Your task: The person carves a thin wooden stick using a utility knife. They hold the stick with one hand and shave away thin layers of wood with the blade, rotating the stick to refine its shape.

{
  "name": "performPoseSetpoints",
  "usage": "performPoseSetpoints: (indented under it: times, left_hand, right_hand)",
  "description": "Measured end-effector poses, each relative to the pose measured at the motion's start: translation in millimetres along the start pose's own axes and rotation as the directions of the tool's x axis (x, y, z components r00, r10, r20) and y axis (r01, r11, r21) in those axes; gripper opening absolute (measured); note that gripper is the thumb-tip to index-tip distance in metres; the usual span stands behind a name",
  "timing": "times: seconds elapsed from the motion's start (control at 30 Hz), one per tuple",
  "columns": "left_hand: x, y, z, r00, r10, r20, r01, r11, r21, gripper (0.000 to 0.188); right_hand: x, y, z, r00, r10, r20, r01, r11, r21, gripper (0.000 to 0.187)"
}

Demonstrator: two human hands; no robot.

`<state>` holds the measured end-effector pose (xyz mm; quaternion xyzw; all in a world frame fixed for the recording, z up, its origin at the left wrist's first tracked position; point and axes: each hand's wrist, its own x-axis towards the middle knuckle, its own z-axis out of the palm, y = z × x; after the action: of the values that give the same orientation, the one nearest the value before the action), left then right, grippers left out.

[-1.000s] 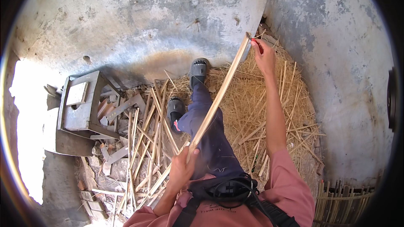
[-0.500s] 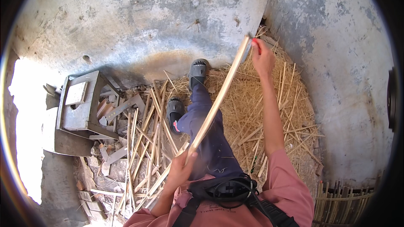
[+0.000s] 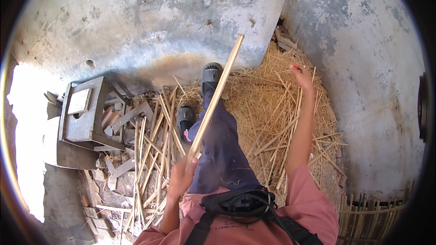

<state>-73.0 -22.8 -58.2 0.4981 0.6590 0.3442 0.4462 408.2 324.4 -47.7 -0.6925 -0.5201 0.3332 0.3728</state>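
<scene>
My left hand (image 3: 182,172) is closed round the lower part of a long, pale split-bamboo strip (image 3: 217,93). The strip slants up and away over my legs, its far end in front of the wall. Out to the right, my right hand (image 3: 303,78) grips a small red-handled knife (image 3: 295,66); only a bit of red shows at the fingers, and its blade cannot be made out now. This hand is apart from the strip, above a heap of straw-like shavings (image 3: 263,104).
Several bamboo strips (image 3: 159,136) lie in a pile left of my legs, over rubble. Beyond them a wooden box-like frame (image 3: 86,113) leans on its side. Weathered walls (image 3: 150,22) stand ahead and right. A woven stick fence or basket (image 3: 370,220) is at lower right.
My right hand has moved right and nearer, away from the strip's far end. The strip has swung left and stands steeper, and my left hand has shifted slightly left.
</scene>
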Motion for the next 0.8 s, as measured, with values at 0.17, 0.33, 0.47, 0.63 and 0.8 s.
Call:
performPoseSetpoints:
  times: [0.17,0.33,0.47,0.63,0.8]
  left_hand:
    - [16,17,2,0.998,0.043,0.038,-0.039,0.994,-0.097,0.037]
    - [29,34,13,0.992,0.076,0.098,-0.054,0.976,-0.21,0.038]
    - [30,50,21,0.99,0.08,0.119,-0.043,0.957,-0.286,0.037]
    - [32,56,23,0.988,0.115,0.102,-0.093,0.975,-0.2,0.035]
    - [32,62,23,0.99,0.126,0.062,-0.11,0.972,-0.209,0.033]
  right_hand:
    - [-98,-57,63,0.991,-0.134,0.03,0.103,0.869,0.483,0.046]
    - [-182,-107,111,0.904,-0.38,0.196,0.221,0.807,0.548,0.048]
    - [-214,-108,127,0.812,-0.451,0.37,0.141,0.768,0.625,0.049]
    - [-233,-102,142,0.752,-0.451,0.481,0.06,0.773,0.631,0.034]
    - [-239,-103,142,0.758,-0.46,0.463,0.125,0.799,0.588,0.013]
